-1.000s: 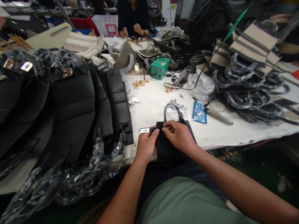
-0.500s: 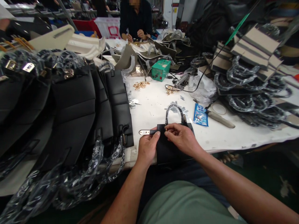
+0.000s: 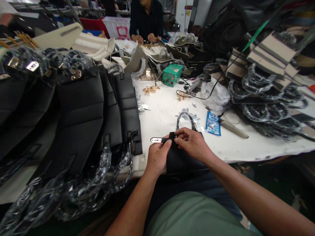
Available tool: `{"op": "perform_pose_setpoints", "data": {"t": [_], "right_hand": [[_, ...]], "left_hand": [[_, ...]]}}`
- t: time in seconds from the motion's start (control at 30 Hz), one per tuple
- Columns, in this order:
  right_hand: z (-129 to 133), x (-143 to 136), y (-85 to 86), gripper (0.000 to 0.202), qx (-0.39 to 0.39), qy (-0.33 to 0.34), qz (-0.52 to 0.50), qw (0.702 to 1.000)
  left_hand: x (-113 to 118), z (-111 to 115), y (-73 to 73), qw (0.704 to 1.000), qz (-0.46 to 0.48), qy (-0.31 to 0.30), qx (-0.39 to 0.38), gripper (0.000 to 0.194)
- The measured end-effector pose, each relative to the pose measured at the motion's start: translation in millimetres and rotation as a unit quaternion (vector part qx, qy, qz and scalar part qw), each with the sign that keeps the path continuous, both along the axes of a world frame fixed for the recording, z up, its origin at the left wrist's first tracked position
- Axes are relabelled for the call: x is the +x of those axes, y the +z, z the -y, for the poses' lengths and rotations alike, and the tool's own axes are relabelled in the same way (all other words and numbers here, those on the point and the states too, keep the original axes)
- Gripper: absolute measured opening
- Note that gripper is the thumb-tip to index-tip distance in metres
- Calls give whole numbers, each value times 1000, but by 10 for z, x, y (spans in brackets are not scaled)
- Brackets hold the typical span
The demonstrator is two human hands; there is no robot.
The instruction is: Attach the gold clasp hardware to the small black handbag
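Note:
A black bag panel (image 3: 183, 160) lies at the table's front edge, its plastic-wrapped loop handle (image 3: 185, 115) standing up behind my hands. My left hand (image 3: 157, 155) pinches a black strap whose end carries a gold-rimmed metal plate (image 3: 156, 140), pointing left. Close beside it, my right hand (image 3: 190, 141) has thumb and forefinger pressed together at the strap, on a tiny gold-coloured piece that is mostly hidden by the fingers.
Black bag panels (image 3: 81, 108) with wrapped handles fill the left. A green box (image 3: 172, 74), gold pieces (image 3: 151, 89), a blue packet (image 3: 213, 123) and a tape roll (image 3: 232, 117) lie ahead. Stacked panels (image 3: 270, 62) stand right; a person (image 3: 147, 19) works opposite.
The whole view has shifted slightly, so things appear a little further right. Both hands keep their hold, and the strap end is now closer to the right fingers.

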State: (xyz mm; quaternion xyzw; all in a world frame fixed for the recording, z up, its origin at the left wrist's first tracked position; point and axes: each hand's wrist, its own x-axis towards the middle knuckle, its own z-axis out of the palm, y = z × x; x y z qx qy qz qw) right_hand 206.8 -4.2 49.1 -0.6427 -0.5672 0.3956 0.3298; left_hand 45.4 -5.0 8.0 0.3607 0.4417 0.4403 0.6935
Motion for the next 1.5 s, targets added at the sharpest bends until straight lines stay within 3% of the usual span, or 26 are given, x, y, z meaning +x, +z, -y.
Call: {"op": "perform_pose_setpoints", "data": {"t": [0.27, 0.47, 0.6, 0.8, 0.93, 1.03, 1.13, 1.23, 1.33, 1.5], "right_hand": [[-8, -54, 64, 8, 37, 27, 75, 996], [-15, -45, 16, 12, 13, 13, 17, 1000], [-90, 121, 100, 19, -34, 103, -44, 993], [-225, 284, 274, 18, -27, 217, 31, 975], [-272, 292, 319, 18, -5, 253, 81, 964], [-288, 318, 340, 24, 81, 267, 185, 942], [-299, 365, 350, 39, 188, 278, 285, 898], [-336, 398, 360, 53, 249, 290, 334, 862], [-416, 395, 399, 59, 270, 334, 343, 836], [-569, 337, 489, 40, 231, 437, 306, 814]], "left_hand": [[-6, 10, 59, 999, -19, 8, 27, 42], [-4, 17, 57, 999, -32, 16, 40, 38], [17, 29, 51, 997, -9, -11, 71, 41], [85, 65, 60, 997, -42, -1, 69, 49], [121, 96, 81, 994, -70, 23, 78, 47], [120, 112, 69, 992, -84, 27, 94, 46], [92, 128, 64, 991, -80, 17, 108, 45], [54, 133, 103, 991, -78, 6, 110, 41], [35, 129, 157, 991, -76, -14, 112, 38], [62, 122, 123, 984, -83, -19, 154, 43]]}}
